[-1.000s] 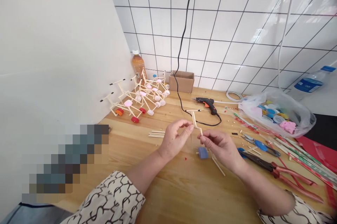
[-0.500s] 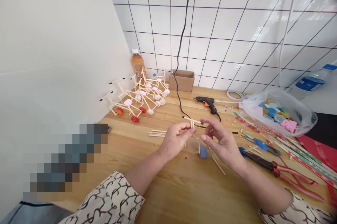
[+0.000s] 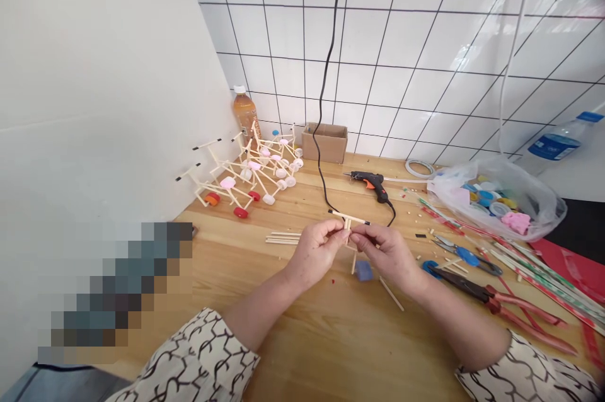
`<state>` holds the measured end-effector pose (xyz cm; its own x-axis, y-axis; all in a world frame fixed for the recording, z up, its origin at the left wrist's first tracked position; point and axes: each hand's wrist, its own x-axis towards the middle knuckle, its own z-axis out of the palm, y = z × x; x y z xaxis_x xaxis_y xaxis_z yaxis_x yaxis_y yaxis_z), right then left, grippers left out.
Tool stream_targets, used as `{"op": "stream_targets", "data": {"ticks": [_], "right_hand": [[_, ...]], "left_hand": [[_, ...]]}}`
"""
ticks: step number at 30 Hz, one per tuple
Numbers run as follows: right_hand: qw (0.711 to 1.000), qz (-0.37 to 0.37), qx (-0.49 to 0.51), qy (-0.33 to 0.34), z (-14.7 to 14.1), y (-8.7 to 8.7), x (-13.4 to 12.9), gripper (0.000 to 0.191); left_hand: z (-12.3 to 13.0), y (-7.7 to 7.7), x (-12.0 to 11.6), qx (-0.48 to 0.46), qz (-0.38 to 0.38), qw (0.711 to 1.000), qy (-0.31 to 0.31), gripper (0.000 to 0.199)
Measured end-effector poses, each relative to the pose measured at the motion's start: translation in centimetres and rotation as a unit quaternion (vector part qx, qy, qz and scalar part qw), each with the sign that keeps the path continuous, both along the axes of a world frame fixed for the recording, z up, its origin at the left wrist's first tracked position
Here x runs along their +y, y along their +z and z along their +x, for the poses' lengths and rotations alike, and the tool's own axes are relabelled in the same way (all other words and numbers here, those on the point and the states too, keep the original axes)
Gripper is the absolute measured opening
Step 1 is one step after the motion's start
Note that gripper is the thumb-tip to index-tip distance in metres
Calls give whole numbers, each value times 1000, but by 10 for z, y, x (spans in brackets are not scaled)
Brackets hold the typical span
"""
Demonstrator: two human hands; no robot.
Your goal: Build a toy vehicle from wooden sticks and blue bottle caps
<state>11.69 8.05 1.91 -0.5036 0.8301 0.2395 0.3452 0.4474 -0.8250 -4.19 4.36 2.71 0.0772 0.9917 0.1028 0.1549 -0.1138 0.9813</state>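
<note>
My left hand (image 3: 312, 253) pinches the upright sticks of a small wooden stick frame (image 3: 350, 218), whose crossbar has black ends and sits just above the fingertips. The fingers of my right hand (image 3: 391, 256) are closed on the same frame from the other side. Most of its lower part is hidden by my hands. Beneath them a short stick (image 3: 353, 262) points down beside a translucent blue piece (image 3: 363, 271); I cannot tell if these join the frame. One loose stick (image 3: 391, 293) lies below my right hand, and several sticks (image 3: 282, 238) lie left of my left hand.
Several stick models with cap wheels (image 3: 241, 191) stand at the back left, near a drink bottle (image 3: 246, 113) and a cardboard box (image 3: 325, 143). A glue gun (image 3: 371, 184) lies behind my hands. Pliers (image 3: 496, 301), cutters (image 3: 467, 256) and a bag of caps (image 3: 496, 200) are at right.
My right hand has moved left and closed its fingers on the stick frame beside my left hand. My left hand keeps its pinch. The view has shifted slightly.
</note>
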Motion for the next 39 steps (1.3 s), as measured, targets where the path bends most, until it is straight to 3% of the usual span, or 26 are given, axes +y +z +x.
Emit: {"op": "stream_targets", "data": {"ticks": [4, 7, 12, 16, 22, 28, 35, 39], "right_hand": [[1000, 11, -17, -6, 4, -1, -1, 32], [999, 15, -30, -1, 7, -5, -1, 33], [998, 26, -53, -3, 14, -6, 2, 35], [998, 35, -58, -17, 21, 4, 0, 36], [999, 35, -37, -17, 23, 20, -6, 33], [1000, 25, -11, 10, 20, 19, -6, 32], [999, 26, 25, 41, 15, 16, -11, 31], [997, 46, 64, 22, 18, 26, -12, 26]], "left_hand": [[-6, -4, 6, -45, 7, 998, 41, 20], [-16, -6, 14, -132, 29, 986, 101, 17], [-45, 1, 29, -323, 53, 923, 201, 13], [-60, 3, 35, -358, 57, 903, 231, 17], [-38, -6, 29, -290, 2, 944, 157, 20], [-1, -16, 23, -185, -56, 980, 49, 18], [13, -21, 27, -204, -112, 970, -75, 16], [14, -24, 31, -199, -125, 970, -62, 9]]}}
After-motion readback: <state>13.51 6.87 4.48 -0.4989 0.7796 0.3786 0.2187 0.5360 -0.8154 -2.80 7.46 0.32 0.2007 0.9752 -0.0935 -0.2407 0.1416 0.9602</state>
